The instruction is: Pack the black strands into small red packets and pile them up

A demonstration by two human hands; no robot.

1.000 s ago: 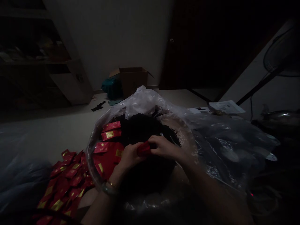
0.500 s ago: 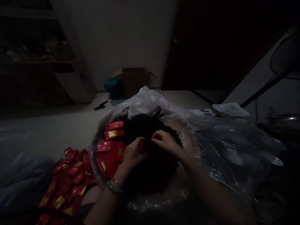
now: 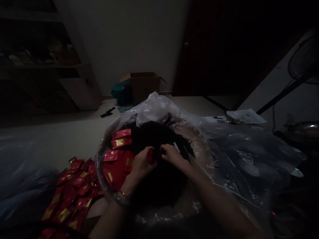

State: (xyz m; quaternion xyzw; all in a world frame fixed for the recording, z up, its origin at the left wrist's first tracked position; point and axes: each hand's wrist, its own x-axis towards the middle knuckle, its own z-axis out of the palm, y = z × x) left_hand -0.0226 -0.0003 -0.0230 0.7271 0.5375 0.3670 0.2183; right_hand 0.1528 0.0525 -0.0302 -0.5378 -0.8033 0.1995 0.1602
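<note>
My left hand (image 3: 142,163) is closed around a small red packet (image 3: 150,156), mostly hidden by the fingers. Close by on its right, my right hand (image 3: 172,156) has its fingers curled in a pinch; what they hold is too dark to make out. A thin pale strip (image 3: 176,147) shows just behind the right hand. Both hands are over a heap of loose black, leaf-like material (image 3: 154,131) in a round, plastic-lined basin (image 3: 102,181). Flat red packets with gold labels (image 3: 119,142) lie inside the basin's left side.
A pile of red and gold packets (image 3: 72,192) lies left of the basin. Clear plastic sheeting (image 3: 239,156) spreads to the right. Behind stand an open cardboard box (image 3: 146,84) and a teal bag (image 3: 122,93). A fan (image 3: 304,63) is at far right.
My right hand has curled its fingers more and shifted slightly down. The pale strip behind it has come into sight. My left hand keeps the red packet almost in place.
</note>
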